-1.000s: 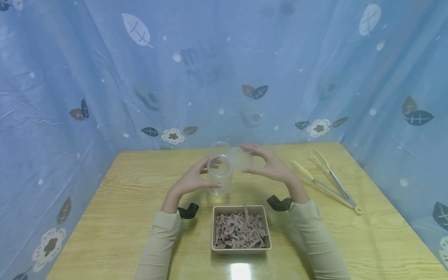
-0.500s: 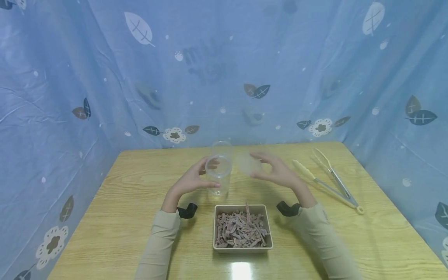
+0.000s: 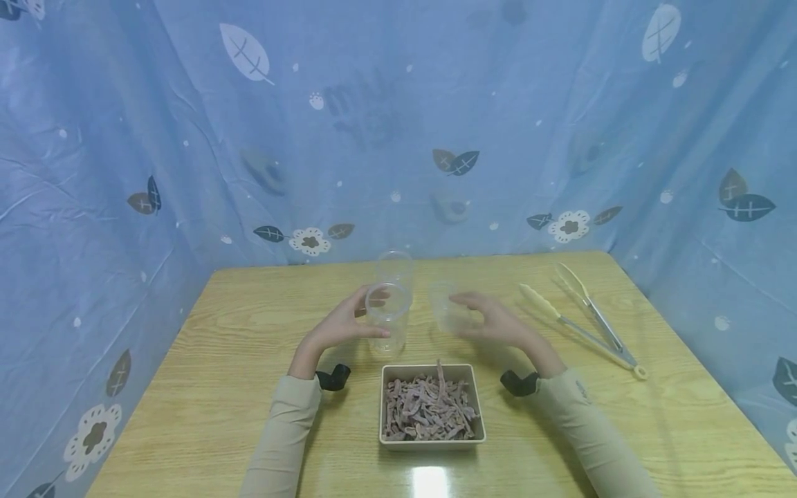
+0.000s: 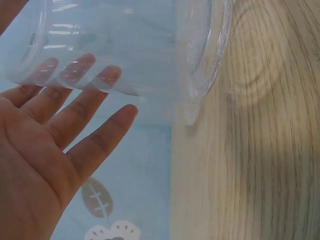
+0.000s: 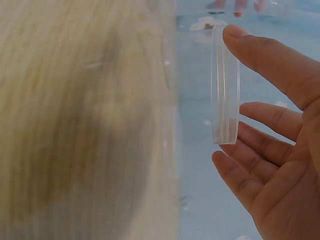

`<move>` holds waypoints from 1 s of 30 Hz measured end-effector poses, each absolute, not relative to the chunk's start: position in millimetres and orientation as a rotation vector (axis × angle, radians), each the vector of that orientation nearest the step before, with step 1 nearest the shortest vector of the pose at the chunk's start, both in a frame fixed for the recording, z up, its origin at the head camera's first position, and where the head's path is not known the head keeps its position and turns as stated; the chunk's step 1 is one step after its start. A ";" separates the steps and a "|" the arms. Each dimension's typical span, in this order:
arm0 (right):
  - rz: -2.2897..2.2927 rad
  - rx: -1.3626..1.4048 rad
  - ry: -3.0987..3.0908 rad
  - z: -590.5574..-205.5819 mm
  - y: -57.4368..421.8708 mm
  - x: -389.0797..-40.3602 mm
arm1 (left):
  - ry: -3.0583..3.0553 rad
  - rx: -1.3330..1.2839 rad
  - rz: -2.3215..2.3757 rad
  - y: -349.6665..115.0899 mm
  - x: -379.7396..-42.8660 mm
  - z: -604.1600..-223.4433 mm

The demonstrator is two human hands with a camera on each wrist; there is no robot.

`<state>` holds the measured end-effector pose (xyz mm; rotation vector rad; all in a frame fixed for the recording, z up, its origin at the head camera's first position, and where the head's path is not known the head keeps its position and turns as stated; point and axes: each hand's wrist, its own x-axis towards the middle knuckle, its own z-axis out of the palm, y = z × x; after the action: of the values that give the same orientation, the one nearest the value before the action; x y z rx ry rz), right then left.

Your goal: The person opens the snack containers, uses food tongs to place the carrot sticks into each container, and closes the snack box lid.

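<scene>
My left hand [image 3: 339, 326] grips a clear plastic jar [image 3: 398, 324] by its side, fingers behind and thumb in front. The jar is upright with its mouth uncovered; in the left wrist view its clear wall [image 4: 125, 45] shows the fingers through it. To the right, my right hand [image 3: 501, 326] holds a shallow translucent lid [image 3: 445, 315] between thumb and fingers. Edge-on in the right wrist view, the lid [image 5: 225, 95] has the thumb at one end and fingers at the other. A second clear jar [image 3: 396, 265] stands behind the first, partly covered by it.
Between the forearms, a beige tray [image 3: 432, 443] holds a heap of brownish dried strips [image 3: 426, 411]. Metal tongs [image 3: 627, 357] with cream tips lie spread at the right. A blue patterned curtain [image 3: 398, 124] borders the wooden table [image 3: 249, 415] at the back and sides.
My right hand has drawn the lid away from the jar, to the right and lower toward me. My left hand and its jar have shifted slightly toward me.
</scene>
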<state>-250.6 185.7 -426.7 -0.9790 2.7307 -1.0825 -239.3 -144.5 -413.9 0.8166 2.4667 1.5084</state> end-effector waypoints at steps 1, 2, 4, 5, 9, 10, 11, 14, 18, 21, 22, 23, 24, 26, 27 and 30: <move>-1.075 -0.986 2.727 -429.0 185.8 -251.0 | 2.468 0.819 1.508 -144.6 -239.4 -414.5; -1.067 -0.987 2.726 -431.1 185.8 -251.3 | 2.469 0.821 1.506 -144.7 -239.7 -415.1; -1.053 -0.990 2.723 -435.1 185.8 -252.2 | 2.474 0.821 1.495 -144.5 -240.0 -416.2; -1.051 -0.987 2.719 -436.8 185.9 -252.7 | 2.479 0.816 1.487 -144.2 -240.0 -416.2; -1.033 -0.977 2.709 -443.0 186.5 -254.9 | 2.482 0.809 1.472 -141.9 -237.2 -412.7; -1.035 -0.969 2.705 -444.3 186.7 -255.5 | 2.481 0.812 1.472 -141.1 -234.7 -409.2; -1.030 -0.978 2.705 -445.4 186.7 -255.9 | 2.479 0.812 1.473 -140.3 -232.3 -405.5; -1.025 -0.996 2.697 -448.4 186.8 -257.2 | 2.474 0.819 1.469 -138.6 -225.5 -394.8; -1.052 -0.989 2.664 -452.0 186.5 -258.7 | 2.468 0.826 1.459 -138.3 -220.8 -386.4; -1.074 -0.984 2.637 -455.4 186.7 -259.3 | 2.467 0.831 1.458 -138.3 -219.5 -384.5; -1.079 -0.984 2.629 -456.6 186.9 -259.5 | 2.465 0.832 1.460 -138.2 -219.5 -384.5; -1.080 -0.989 2.629 -457.9 187.1 -259.8 | 2.466 0.829 1.458 -138.3 -219.5 -384.6; -1.077 -0.991 2.630 -459.0 187.4 -260.1 | 2.467 0.830 1.458 -138.3 -219.6 -384.8; -1.066 -1.002 2.641 -461.4 188.0 -261.1 | 2.466 0.829 1.461 -138.5 -219.9 -385.4; -1.058 -1.007 2.648 -462.3 188.3 -261.6 | 2.463 0.828 1.463 -138.6 -220.1 -385.7; -1.048 -1.008 2.654 -463.7 188.9 -263.0 | 2.455 0.824 1.472 -139.1 -220.6 -386.7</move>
<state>-263.0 188.9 -463.7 -1.0079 2.6542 -1.0478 -220.6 -139.1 -386.7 0.8237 2.4548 1.4722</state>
